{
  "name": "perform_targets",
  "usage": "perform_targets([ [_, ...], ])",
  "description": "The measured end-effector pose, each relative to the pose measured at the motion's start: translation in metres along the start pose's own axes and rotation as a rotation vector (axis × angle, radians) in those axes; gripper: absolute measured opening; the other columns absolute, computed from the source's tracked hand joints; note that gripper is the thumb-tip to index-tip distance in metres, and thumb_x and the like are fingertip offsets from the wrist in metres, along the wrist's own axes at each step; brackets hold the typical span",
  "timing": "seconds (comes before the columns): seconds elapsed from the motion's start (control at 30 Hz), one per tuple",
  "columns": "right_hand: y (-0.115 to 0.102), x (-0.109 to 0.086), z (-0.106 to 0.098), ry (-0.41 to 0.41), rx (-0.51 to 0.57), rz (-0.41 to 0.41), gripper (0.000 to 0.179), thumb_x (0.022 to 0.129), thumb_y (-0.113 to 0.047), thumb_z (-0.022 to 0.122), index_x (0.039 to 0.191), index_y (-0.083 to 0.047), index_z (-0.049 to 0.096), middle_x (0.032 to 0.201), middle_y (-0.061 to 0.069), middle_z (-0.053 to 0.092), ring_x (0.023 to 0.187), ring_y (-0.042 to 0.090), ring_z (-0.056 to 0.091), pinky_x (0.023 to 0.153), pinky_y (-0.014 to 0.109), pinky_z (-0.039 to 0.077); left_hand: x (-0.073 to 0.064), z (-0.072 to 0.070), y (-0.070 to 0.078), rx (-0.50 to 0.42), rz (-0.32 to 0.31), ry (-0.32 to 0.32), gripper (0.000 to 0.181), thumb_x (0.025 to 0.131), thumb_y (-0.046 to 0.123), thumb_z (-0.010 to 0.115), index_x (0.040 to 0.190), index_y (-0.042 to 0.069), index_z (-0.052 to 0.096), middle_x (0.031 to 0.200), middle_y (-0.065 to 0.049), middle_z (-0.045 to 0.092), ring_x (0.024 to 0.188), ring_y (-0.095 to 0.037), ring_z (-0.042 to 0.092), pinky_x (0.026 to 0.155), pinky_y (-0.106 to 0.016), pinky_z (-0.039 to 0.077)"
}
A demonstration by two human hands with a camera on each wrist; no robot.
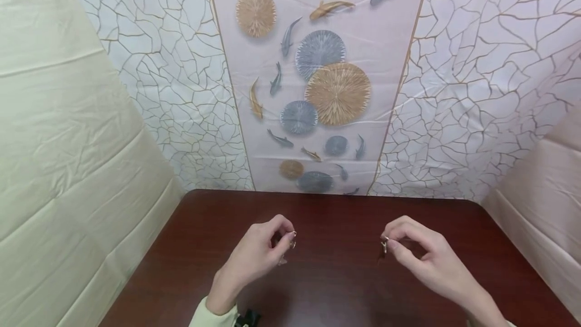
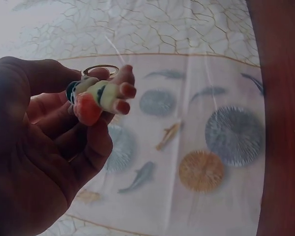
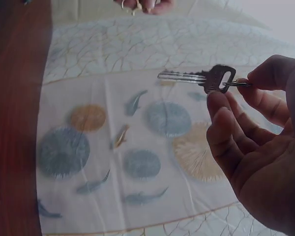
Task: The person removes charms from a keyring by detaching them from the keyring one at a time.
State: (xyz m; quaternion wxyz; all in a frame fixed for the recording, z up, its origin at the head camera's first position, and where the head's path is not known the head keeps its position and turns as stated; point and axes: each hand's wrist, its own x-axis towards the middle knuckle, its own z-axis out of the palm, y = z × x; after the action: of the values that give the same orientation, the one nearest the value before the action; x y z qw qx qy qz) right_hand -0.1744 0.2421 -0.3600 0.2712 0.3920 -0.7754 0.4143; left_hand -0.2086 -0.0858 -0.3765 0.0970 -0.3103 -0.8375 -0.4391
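Note:
Between thumb and fingertips, my left hand point(image 1: 256, 251) pinches a keychain with a small figurine point(image 2: 107, 97). The figurine is cream, with a red part and reddish feet, and lies sideways in the left wrist view; a gold-coloured ring point(image 2: 102, 66) shows above it. My right hand point(image 1: 431, 256) pinches a small metal ring point(image 3: 238, 84). From that ring a silver key point(image 3: 214, 78) extends, its toothed blade pointing left in the right wrist view. Both hands are raised over the dark table, well apart, with the held things facing each other.
A dark reddish-brown table point(image 1: 336, 286) lies below the hands. Behind it hangs a cloth point(image 1: 281, 85) printed with fish and round shapes, between cracked-line patterned panels. Plain cream cloth point(image 1: 68, 175) slopes along the left side, with similar cloth point(image 1: 544, 201) at the right.

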Motion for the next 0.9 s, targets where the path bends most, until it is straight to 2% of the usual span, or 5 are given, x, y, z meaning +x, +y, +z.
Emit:
perform_targets([
  [0.3,0.011,-0.012,-0.012,-0.126,-0.009,0.252,0.029,0.091,0.007,0.06,0.092,-0.022,0.063,0.094,-0.01,0.07,0.067,0.002,0.062,0.052,0.021,0.05,-0.003,-0.011,-0.018,0.038,-0.105,-0.036,0.004,0.098,0.014,0.057,0.096,0.012,0.06,0.075,0.01,0.063,0.052,-0.009,0.065,0.053,-0.021,0.054],
  [0.47,0.026,-0.019,-0.014,-0.118,0.022,0.311,0.021,0.094,0.004,0.057,0.093,-0.016,0.062,0.087,-0.004,0.071,0.065,0.006,0.065,0.05,0.026,0.05,-0.001,-0.013,-0.027,0.035,-0.146,-0.074,0.004,0.098,0.016,0.058,0.096,0.015,0.06,0.072,0.011,0.064,0.052,-0.008,0.066,0.056,-0.022,0.053],
  [0.67,0.046,-0.025,-0.015,-0.139,0.024,0.397,0.015,0.096,-0.001,0.057,0.091,-0.015,0.06,0.078,-0.002,0.068,0.056,0.006,0.061,0.047,0.027,0.049,0.002,-0.011,-0.044,0.103,-0.182,-0.12,0.005,0.097,0.019,0.059,0.096,0.015,0.062,0.071,0.013,0.064,0.052,-0.005,0.062,0.059,-0.021,0.05],
  [0.8,0.06,-0.032,-0.012,-0.162,0.027,0.454,0.012,0.097,-0.005,0.058,0.09,-0.014,0.06,0.068,-0.001,0.066,0.05,0.01,0.057,0.045,0.026,0.047,0.001,-0.009,-0.057,0.144,-0.218,-0.153,0.006,0.097,0.021,0.059,0.097,0.016,0.063,0.074,0.007,0.067,0.054,-0.004,0.058,0.055,-0.022,0.046],
  [0.9,0.071,-0.04,-0.01,-0.18,0.037,0.503,0.009,0.097,-0.006,0.057,0.09,-0.012,0.059,0.064,0.002,0.065,0.048,0.014,0.056,0.043,0.027,0.046,0.0,-0.006,-0.068,0.101,-0.248,-0.188,0.005,0.097,0.018,0.059,0.097,0.015,0.063,0.076,-0.001,0.069,0.053,-0.008,0.06,0.051,-0.023,0.047],
])
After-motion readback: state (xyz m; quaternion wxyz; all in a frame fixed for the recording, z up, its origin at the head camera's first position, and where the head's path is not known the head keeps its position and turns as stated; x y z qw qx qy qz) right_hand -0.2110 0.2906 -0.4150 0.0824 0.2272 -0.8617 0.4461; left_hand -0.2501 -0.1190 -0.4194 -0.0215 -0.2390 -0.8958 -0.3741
